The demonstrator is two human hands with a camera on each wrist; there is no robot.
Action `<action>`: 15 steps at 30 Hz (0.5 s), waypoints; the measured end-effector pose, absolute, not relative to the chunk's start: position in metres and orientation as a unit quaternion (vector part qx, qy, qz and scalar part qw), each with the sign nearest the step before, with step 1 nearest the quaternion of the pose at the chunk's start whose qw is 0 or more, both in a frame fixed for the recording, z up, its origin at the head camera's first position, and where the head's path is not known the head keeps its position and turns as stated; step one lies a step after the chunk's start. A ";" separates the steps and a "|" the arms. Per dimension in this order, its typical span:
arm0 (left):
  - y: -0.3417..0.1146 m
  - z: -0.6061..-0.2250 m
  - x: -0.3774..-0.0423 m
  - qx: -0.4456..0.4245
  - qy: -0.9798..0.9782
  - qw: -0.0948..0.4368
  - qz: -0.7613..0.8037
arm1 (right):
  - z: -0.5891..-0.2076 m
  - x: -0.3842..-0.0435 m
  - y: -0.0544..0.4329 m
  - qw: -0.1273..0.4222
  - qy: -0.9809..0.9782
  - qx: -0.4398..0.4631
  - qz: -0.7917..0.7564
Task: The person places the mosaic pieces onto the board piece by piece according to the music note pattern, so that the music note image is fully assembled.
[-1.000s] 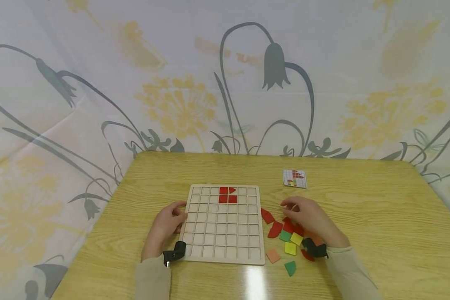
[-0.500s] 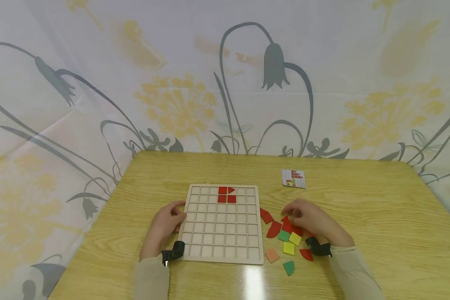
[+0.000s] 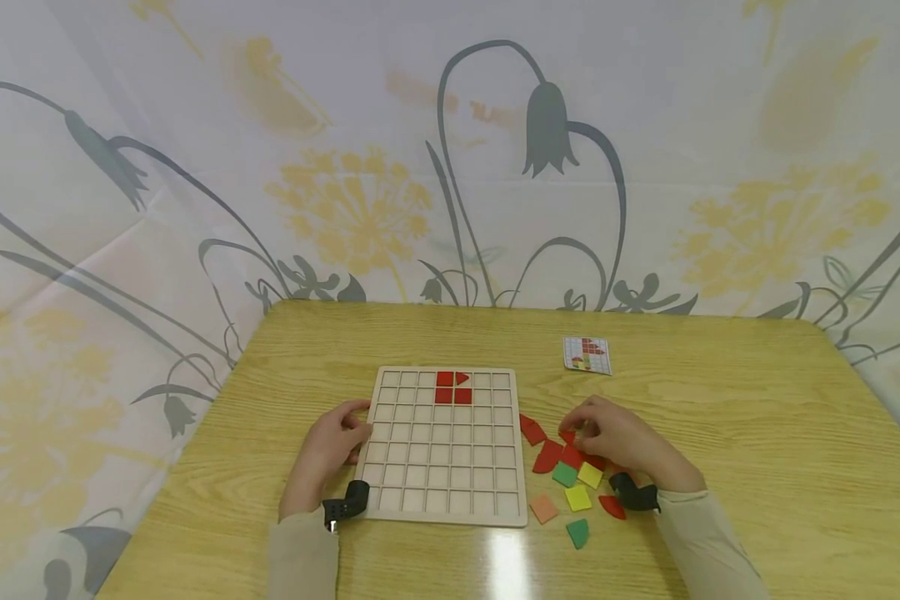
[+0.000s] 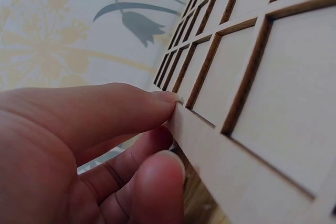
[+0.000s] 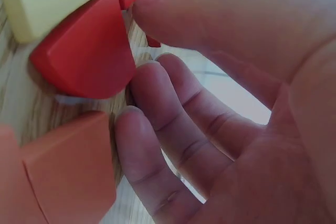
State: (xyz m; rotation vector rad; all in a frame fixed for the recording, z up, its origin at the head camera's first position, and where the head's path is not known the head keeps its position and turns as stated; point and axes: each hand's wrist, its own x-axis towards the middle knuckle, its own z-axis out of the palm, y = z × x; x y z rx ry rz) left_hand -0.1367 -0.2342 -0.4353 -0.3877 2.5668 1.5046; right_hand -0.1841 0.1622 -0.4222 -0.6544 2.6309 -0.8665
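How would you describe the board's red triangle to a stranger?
On the wooden table lies a pale gridded board. In its far row, right of a red square, sits the red triangle, the board's only piece that is not square.

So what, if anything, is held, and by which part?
Left hand touches the board at its left edge; right hand touches a red piece. Whether they grip cannot be told.

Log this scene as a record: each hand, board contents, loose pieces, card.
Left hand: touching the left edge of the gridded board
Right hand: at a red piece, grip unclear
Set in board: three red squares, one red triangle
Loose, right of board: other red pieces, yellow squares, green pieces, orange pieces
Card: printed grid pattern, beyond loose pieces
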 end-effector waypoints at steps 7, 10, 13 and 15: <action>-0.233 -0.436 -0.137 -0.135 0.849 0.068 0.506 | -0.424 -0.183 0.160 0.155 0.915 -0.218 -0.303; -0.233 -0.435 -0.136 -0.136 0.850 0.068 0.505 | -0.424 -0.183 0.158 0.148 0.916 -0.223 -0.299; -0.233 -0.435 -0.136 -0.137 0.850 0.069 0.505 | -0.424 -0.183 0.156 0.142 0.915 -0.235 -0.296; -0.233 -0.435 -0.136 -0.137 0.848 0.069 0.507 | -0.423 -0.184 0.156 0.138 0.916 -0.238 -0.293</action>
